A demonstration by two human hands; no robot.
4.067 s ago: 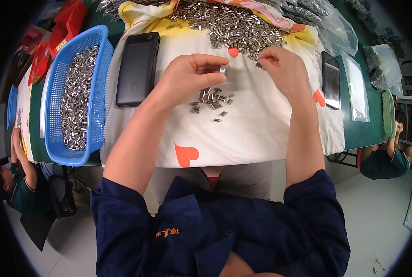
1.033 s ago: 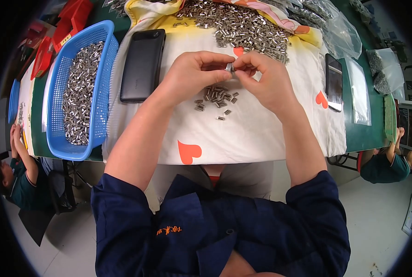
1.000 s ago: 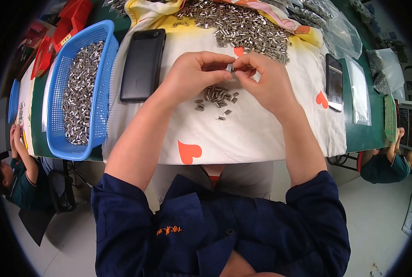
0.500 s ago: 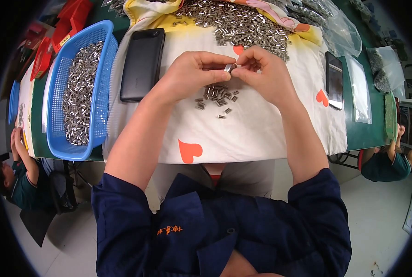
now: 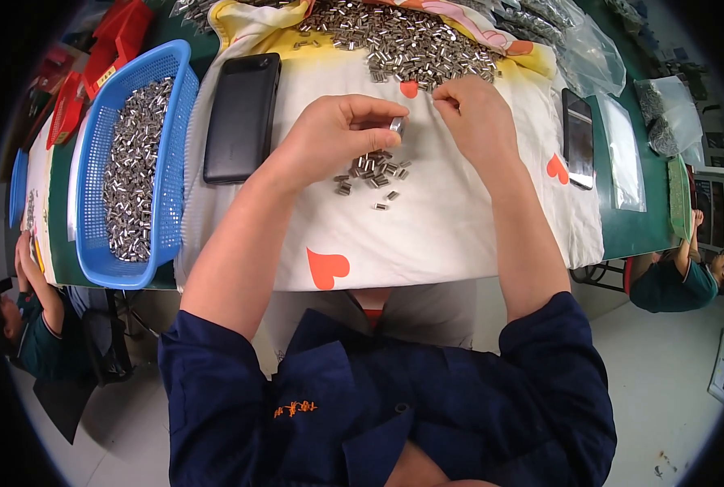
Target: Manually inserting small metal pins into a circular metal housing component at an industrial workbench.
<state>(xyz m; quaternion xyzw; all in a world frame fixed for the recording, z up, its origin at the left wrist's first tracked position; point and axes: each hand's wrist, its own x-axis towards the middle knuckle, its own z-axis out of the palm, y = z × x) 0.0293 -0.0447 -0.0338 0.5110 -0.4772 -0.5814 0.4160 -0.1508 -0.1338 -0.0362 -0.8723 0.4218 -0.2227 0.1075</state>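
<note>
Between the thumb and fingers of my left hand [image 5: 338, 134] is a small shiny metal piece [image 5: 397, 126]. A little to the right, my right hand [image 5: 477, 118] is closed, its thumb and forefinger pinched together; whatever they hold, if anything, is too small to make out. Below the left fingertips lies a loose little pile of short silvery metal pieces [image 5: 374, 168] on a white cloth [image 5: 427, 243] printed with red hearts. Beyond both hands spreads a larger heap of similar metal pieces [image 5: 435, 53].
On the left stands a blue plastic basket [image 5: 94, 195] with many metal pieces, beside a black flat case-like device [image 5: 242, 118]. A phone [image 5: 577, 138] and clear bags [image 5: 622, 154] lie right. Red bins [image 5: 118, 40] stand far left. Other people sit at both sides.
My right hand has moved away to the right from the left, leaving a gap between them. The metal piece stays in my left hand. The whole view has shifted slightly.
</note>
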